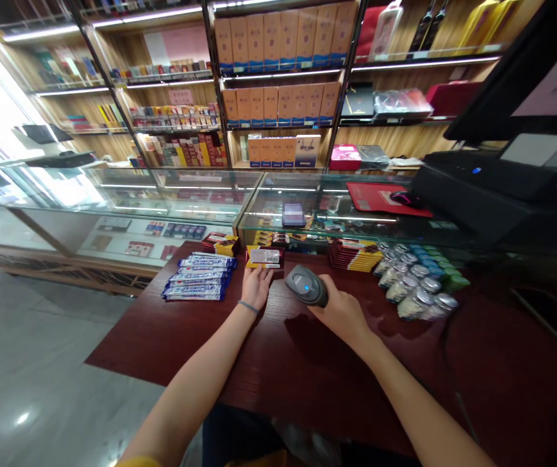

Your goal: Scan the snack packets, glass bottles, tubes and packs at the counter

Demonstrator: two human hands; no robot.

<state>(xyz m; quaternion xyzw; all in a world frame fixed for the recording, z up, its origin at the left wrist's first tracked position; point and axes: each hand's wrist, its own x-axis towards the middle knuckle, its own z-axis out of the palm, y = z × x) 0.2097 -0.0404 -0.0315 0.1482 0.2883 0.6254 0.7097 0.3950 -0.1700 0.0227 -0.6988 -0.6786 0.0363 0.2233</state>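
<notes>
My left hand [257, 285] grips a red and yellow chocolate bar [265, 257] by its near edge, barcode side up, above the dark red table [269, 337]. In my right hand [339, 308] is a grey barcode scanner [306, 285] with a small blue light, its head just right of the bar. To the left of my left hand lie several blue and white snack packs [198, 277] in a row. Behind them sits a small stack of chocolate bars [221, 244]. A larger stack of chocolate bars [355, 255] rests beyond the scanner.
Several small lidded bottles [412, 285] stand at the right, beside a dark phone-like slab [554, 318]. Along the table's far edge runs a glass display counter [200, 201]. A red mouse pad [380, 198] and a black monitor [512, 71] are on the right.
</notes>
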